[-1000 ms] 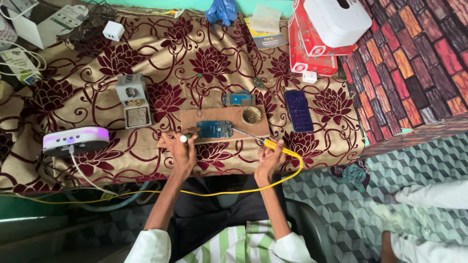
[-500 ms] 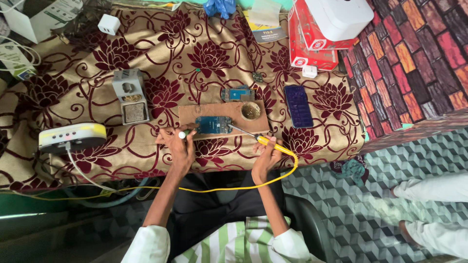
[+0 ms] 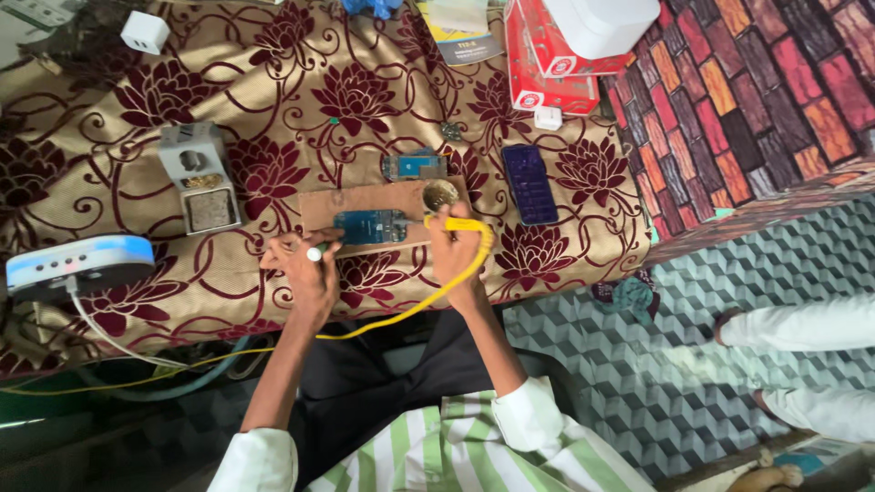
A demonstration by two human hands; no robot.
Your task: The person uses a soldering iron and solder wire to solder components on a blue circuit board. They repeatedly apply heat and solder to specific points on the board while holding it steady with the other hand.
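**Soldering iron over blue board**

Soldering iron [image 3: 453, 223] gripped in right hand [image 3: 453, 258], yellow handle lying roughly level, long axis across the table, tip aimed left at the blue circuit board [image 3: 369, 226]. Board flat on a wooden block [image 3: 365, 199], long side left to right. Right wrist bent, fingers curled tight around the handle; yellow cord [image 3: 401, 310] looping off toward the lap. Left hand [image 3: 305, 269] closed on a small white-tipped tool [image 3: 313, 254], just beside the board's left end. Dark phone [image 3: 530, 184] lying right of the block.
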